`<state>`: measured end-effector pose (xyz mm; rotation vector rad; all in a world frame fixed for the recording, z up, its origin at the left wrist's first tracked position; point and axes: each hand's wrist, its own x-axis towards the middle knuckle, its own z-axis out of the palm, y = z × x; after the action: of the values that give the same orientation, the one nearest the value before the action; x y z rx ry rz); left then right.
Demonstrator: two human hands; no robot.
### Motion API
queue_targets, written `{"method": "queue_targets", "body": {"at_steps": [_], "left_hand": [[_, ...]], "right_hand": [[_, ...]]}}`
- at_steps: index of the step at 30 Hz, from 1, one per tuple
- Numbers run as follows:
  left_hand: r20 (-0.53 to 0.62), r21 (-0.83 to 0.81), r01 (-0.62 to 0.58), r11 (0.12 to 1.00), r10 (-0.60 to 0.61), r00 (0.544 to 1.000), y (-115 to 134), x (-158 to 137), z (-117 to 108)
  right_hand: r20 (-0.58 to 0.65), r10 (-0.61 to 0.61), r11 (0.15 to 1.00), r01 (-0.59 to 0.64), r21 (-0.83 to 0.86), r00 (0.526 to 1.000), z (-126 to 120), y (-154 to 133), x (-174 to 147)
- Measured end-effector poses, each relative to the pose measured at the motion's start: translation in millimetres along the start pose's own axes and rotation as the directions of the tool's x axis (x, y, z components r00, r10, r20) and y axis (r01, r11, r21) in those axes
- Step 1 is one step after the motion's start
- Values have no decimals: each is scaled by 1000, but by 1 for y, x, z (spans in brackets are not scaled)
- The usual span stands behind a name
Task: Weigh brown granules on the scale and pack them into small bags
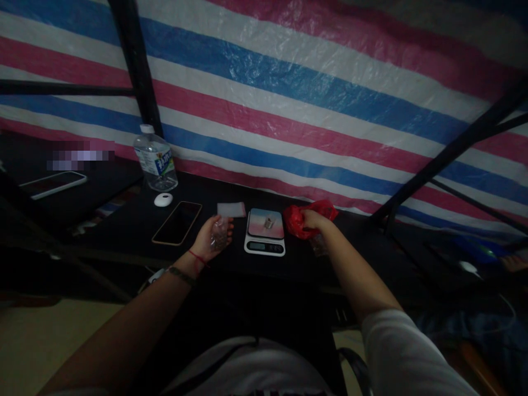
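Note:
My left hand (211, 237) lies palm up near the desk's front edge, fingers curled around a small clear plastic bag (220, 233). My right hand (313, 219) reaches into a crumpled red plastic bag (293, 221); its fingertips are hidden there. Between the hands sits a white kitchen scale (252, 246) with a small display. On its plate rests a small, clear or silvery item (269, 222), too small to name. Behind my left hand is a flat translucent packet (231, 210) with a reddish edge. Something clear (319, 245) shows below the red bag.
Left on the black desk are a phone (178, 223), a white rounded case (163, 199) and a clear plastic bottle (157, 159). Another phone (58, 184) lies farther left. Dark metal bars (138, 63) frame a striped plastic sheet (264, 115). Another person's hand (515, 263) shows at far right.

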<state>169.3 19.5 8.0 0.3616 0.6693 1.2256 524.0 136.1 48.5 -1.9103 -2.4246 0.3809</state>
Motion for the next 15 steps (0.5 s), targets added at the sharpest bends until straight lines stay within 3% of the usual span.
{"method": "queue_targets", "body": {"at_steps": [11, 15], "left_hand": [[2, 19, -2, 1000, 2, 1000, 0, 1, -2], [4, 16, -6, 1000, 6, 1000, 0, 0, 0]], "right_hand": [[7, 64, 985, -64, 161, 998, -5, 6, -2], [-28, 104, 975, -97, 202, 994, -20, 9, -8]]}}
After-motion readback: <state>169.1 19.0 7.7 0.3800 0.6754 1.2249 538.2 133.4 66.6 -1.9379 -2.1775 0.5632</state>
